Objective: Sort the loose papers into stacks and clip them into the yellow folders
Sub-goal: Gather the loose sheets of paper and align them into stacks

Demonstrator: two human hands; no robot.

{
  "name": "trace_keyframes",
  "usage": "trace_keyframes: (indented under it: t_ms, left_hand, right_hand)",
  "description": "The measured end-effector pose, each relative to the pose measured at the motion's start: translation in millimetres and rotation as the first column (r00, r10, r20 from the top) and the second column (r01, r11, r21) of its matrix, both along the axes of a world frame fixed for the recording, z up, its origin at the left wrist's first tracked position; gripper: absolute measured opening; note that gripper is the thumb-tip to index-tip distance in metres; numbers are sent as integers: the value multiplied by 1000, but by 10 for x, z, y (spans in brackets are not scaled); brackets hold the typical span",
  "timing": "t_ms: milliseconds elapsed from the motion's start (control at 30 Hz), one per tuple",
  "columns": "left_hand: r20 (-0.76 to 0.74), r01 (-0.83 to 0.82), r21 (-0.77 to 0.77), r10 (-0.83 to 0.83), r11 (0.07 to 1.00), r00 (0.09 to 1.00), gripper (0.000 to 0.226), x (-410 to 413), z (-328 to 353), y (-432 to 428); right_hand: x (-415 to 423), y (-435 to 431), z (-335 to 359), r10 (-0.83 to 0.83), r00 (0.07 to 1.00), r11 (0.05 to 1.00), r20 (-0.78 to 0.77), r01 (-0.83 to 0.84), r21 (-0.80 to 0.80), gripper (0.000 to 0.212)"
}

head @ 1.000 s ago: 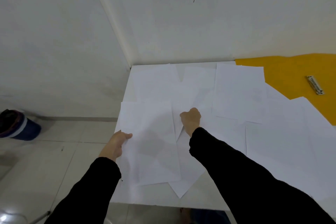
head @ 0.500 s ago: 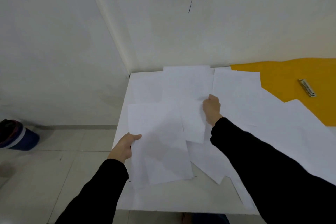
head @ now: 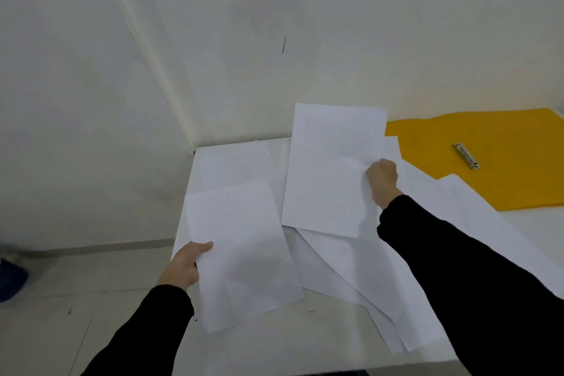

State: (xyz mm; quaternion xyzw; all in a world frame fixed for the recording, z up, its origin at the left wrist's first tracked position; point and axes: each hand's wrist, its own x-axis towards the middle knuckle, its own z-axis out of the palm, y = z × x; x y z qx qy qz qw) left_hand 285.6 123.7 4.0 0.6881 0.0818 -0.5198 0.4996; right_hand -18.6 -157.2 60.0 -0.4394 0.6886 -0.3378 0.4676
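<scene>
Right grip [head: 383, 178] has lifted sheet [head: 329, 168] toward 12 o'clock, pinching its 3 o'clock edge | left grip [head: 183, 265] grasps stack [head: 244, 253] at tabletop [head: 290, 345] 9 o'clock edge | loose papers [head: 351, 268] centre | yellow folder [head: 512, 180] lies open at 2 o'clock | bare room at 6 o'clock

On table [head: 274, 351]: loose papers [head: 351, 268] spread across; folder [head: 503, 180] right rear, clip [head: 466, 156] on it; wall [head: 274, 40] behind.
</scene>
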Motion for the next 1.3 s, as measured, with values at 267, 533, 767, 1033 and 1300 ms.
trace_keyframes:
  t_ms: [267,533,767,1033,1300]
  left_hand:
    - [-39,13,-42,-15,999,999,12,-153,43,-22]
    - [-24,77,-41,-78,996,997,30,-396,64,-143]
    - [-7,119,-21,-120,993,993,34,-644,60,-123]
    - [-121,85,-211,-113,974,986,47,-737,-4,-97]
    - [-114,161,-252,-194,954,974,39,-754,12,-119]
  right_hand:
    - [-33,24,-155,77,997,987,8,-78,143,36]
    - [278,590,-433,387,918,900,81,-396,185,28]
    - [527,1025,-782,547,837,813,3,-531,239,19]
    - [556,1201,-780,601,795,784,-81,-568,252,43]
    - [528,1336,-760,583,811,801,-52,-564,198,15]
